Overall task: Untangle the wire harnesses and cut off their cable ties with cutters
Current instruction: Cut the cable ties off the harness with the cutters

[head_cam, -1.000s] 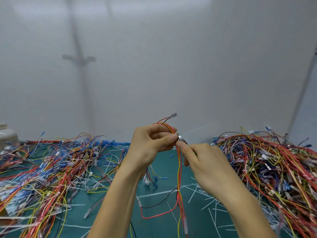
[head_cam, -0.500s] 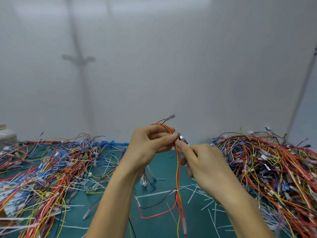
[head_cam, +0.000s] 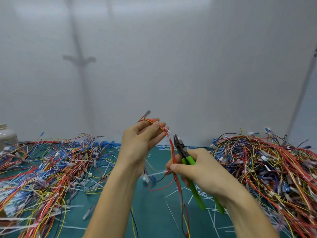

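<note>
Left hand (head_cam: 142, 140) grips the wire harness (head_cam: 172, 148) up high, right hand (head_cam: 202, 170) holds green cutters (head_cam: 190, 160), pinching the harness lower.

surface: green mat (head_cam: 154, 220) | left wire heap (head_cam: 42, 169) | right wire heap (head_cam: 265, 169) | cut white ties (head_cam: 171, 194) scattered | white jar (head_cam: 6, 136) far left

Cutters (head_cam: 188, 158) in right hand (head_cam: 205, 170), harness (head_cam: 172, 149) in left hand (head_cam: 139, 143)

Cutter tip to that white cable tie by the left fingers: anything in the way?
Nothing visible. The tip of the cutters sits just right of the white cable tie, with only open air between them. The red and yellow wires of the harness run down close beside the blades, on their left, not across the gap.
</note>
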A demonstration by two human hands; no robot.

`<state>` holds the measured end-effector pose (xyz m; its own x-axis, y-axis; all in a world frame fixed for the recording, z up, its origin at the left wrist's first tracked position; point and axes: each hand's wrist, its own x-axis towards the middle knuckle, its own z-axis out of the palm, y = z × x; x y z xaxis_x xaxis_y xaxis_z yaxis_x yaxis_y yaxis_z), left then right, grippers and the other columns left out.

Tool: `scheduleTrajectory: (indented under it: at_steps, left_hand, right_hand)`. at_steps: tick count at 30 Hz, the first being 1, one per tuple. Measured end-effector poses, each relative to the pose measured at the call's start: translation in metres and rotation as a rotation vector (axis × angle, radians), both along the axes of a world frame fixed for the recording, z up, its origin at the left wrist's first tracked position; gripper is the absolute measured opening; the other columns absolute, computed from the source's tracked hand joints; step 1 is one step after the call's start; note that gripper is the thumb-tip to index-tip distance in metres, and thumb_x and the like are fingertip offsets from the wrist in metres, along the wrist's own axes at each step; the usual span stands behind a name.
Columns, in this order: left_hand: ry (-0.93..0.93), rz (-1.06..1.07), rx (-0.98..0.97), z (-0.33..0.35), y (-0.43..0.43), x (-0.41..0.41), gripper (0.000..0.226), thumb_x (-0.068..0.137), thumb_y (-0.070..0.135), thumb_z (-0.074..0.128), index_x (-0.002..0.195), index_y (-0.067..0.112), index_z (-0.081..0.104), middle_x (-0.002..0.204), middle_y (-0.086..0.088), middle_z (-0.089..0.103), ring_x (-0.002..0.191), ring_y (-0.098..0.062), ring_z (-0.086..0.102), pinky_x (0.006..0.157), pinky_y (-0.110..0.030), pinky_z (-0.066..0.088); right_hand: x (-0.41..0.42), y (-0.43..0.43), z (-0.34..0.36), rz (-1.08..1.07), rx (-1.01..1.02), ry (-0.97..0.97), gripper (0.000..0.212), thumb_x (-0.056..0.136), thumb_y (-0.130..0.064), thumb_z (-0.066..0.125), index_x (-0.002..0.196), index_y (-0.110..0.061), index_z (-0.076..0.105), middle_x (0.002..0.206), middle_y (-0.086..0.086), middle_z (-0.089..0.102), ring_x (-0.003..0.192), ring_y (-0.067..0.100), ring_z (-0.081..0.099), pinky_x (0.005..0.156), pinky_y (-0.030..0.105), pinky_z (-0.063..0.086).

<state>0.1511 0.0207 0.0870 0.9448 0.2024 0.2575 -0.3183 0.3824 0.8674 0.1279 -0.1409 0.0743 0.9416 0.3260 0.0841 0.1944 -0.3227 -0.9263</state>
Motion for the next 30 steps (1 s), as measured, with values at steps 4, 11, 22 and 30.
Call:
scheduleTrajectory:
  at_steps: [4, 11, 22, 30]
  left_hand:
    - [0.081, 0.073, 0.138, 0.001, 0.004, -0.001, 0.019, 0.097, 0.021, 0.059, 0.091, 0.008, 0.071, 0.073, 0.003, 0.072, 0.063, -0.007, 0.069, 0.056, -0.018, 0.054]
    - [0.096, -0.155, 0.661, 0.002, 0.004, -0.007, 0.041, 0.102, 0.041, 0.045, 0.088, 0.013, 0.071, 0.074, -0.004, 0.073, 0.073, -0.014, 0.072, 0.066, -0.023, 0.057]
    - [-0.077, -0.12, 0.976, 0.002, -0.003, -0.013, 0.03, 0.068, 0.041, 0.082, 0.079, 0.016, 0.069, 0.072, 0.005, 0.07, 0.067, -0.001, 0.061, 0.066, -0.014, 0.047]
    - [-0.071, -0.115, 0.956, -0.002, -0.001, -0.01, 0.023, 0.082, 0.037, 0.076, 0.09, 0.015, 0.074, 0.081, -0.005, 0.075, 0.073, -0.009, 0.063, 0.072, -0.037, 0.054]
  right_hand:
    - [0.003, 0.002, -0.001, -0.095, 0.065, -0.082, 0.01, 0.087, -0.014, 0.072, 0.082, -0.006, 0.068, 0.057, -0.001, 0.059, 0.05, 0.011, 0.054, 0.051, 0.022, 0.048]
    - [0.007, -0.002, 0.001, -0.249, 0.191, -0.203, 0.01, 0.083, -0.022, 0.076, 0.074, -0.024, 0.072, 0.052, 0.003, 0.062, 0.051, 0.015, 0.06, 0.063, 0.042, 0.055]
    - [0.005, -0.002, 0.006, -0.209, 0.308, -0.122, 0.024, 0.095, -0.011, 0.056, 0.075, -0.005, 0.068, 0.06, -0.002, 0.063, 0.057, 0.013, 0.056, 0.064, 0.032, 0.053]
    - [0.005, 0.002, 0.006, -0.244, 0.449, -0.056, 0.014, 0.095, -0.003, 0.049, 0.098, -0.01, 0.061, 0.065, 0.007, 0.066, 0.052, 0.018, 0.063, 0.055, 0.029, 0.057]
